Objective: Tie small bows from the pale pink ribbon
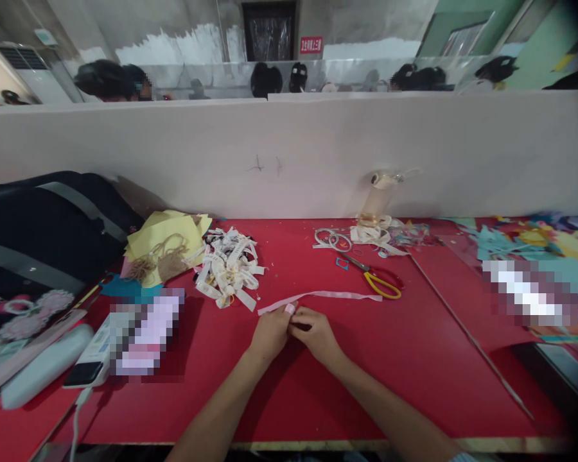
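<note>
Your bare forearms (pixel 226 401) angle inward; your left hand (pixel 271 333) and right hand (pixel 318 335) meet closely, their fingers (pixel 306 314) bent and bunched together.

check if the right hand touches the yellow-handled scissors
Apart: the head view shows red tabletop and a pink strip between the right hand and the scissors.

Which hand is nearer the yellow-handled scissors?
Right. The right hand is short of the scissors and to their left, not touching them. The left hand is farther left, on the right hand's far side from them.
</note>
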Tool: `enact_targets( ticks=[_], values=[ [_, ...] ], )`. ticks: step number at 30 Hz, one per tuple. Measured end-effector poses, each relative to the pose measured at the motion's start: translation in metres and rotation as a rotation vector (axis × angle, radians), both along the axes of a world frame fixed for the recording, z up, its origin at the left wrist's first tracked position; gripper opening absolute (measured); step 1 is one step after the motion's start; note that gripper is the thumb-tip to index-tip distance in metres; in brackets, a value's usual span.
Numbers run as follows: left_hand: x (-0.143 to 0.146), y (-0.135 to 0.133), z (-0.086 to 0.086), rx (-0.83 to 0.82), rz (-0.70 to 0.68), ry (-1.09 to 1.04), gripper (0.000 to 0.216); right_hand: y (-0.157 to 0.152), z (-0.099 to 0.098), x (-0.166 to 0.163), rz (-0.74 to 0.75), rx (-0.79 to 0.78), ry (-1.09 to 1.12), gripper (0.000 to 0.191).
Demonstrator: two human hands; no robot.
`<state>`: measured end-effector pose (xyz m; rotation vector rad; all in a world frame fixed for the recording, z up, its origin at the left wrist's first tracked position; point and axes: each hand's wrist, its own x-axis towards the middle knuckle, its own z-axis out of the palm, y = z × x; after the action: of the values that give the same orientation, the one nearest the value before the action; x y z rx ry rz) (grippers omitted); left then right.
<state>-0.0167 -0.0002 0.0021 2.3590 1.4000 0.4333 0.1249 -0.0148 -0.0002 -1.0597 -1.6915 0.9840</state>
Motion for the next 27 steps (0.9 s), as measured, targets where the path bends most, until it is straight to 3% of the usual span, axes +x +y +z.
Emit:
enact_targets(
  ticks=[3, 7, 16, 27],
  values=[
    [0.002, -0.002, -0.001, 0.008, 0.047, 0.045, 0.034, 0.002, -0.002, 0.000, 0.040, 0.003, -0.012, 0.020],
    [0.002, -0.002, 0.000, 0.016, 0.027, -0.016, 0.034, 0.000, -0.002, -0.004, -0.032, 0.030, -0.017, 0.015],
    [0.000, 0.006, 0.004, -0.078, -0.064, -0.430, 0.016, -0.005, 0.013, 0.000, -0.121, 0.107, 0.011, 0.008],
    [-0.002, 0.014, -0.003, -0.213, 0.049, -0.501, 0.019, -0.003, 0.011, 0.005, -0.163, -0.136, 0.224, 0.019]
  ],
)
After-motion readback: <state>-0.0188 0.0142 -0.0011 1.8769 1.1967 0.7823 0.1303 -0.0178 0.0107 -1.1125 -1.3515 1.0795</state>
